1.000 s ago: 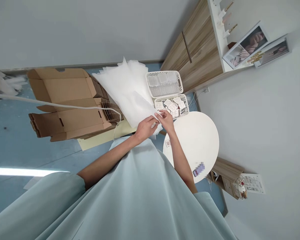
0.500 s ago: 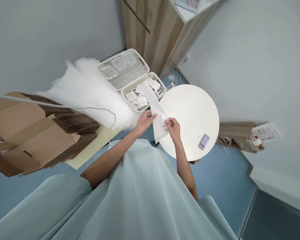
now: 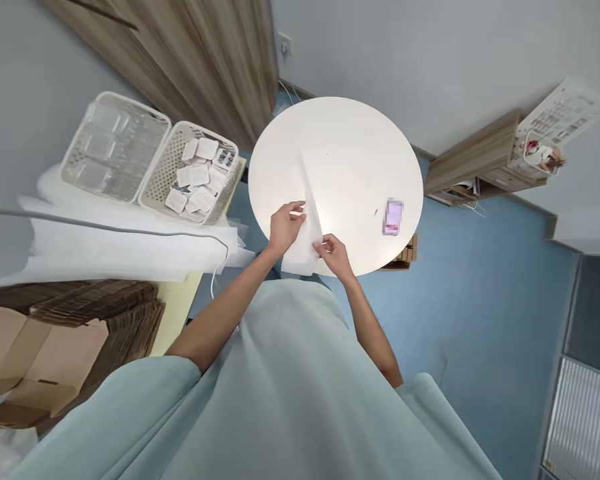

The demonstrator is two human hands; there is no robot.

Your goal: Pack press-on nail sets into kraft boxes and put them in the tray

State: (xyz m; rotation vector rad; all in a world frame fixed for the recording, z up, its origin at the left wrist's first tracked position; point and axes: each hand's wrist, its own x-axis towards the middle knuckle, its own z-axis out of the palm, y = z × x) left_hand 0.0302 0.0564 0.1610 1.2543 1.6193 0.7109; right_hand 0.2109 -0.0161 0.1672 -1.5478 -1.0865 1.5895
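Note:
A thin, soft white sheet, perhaps packing foam, is held up in front of me over the near left edge of the round white table. My left hand pinches its left side between thumb and fingers. At its right edge, my right hand grips the sheet with thumb and fingertips. The sheet's far end narrows and blends into the white tabletop. Farther right on the table lies a blurred purple item.
On the left stand a basket of small white packets and a basket of clear plastic cases. White sheets are piled below them, beside flattened cardboard boxes. A white cable crosses there. A wooden shelf stands right.
My view and body have turned right toward the round table. The sheet, held in both hands, has moved from beside the packet basket to over the table.

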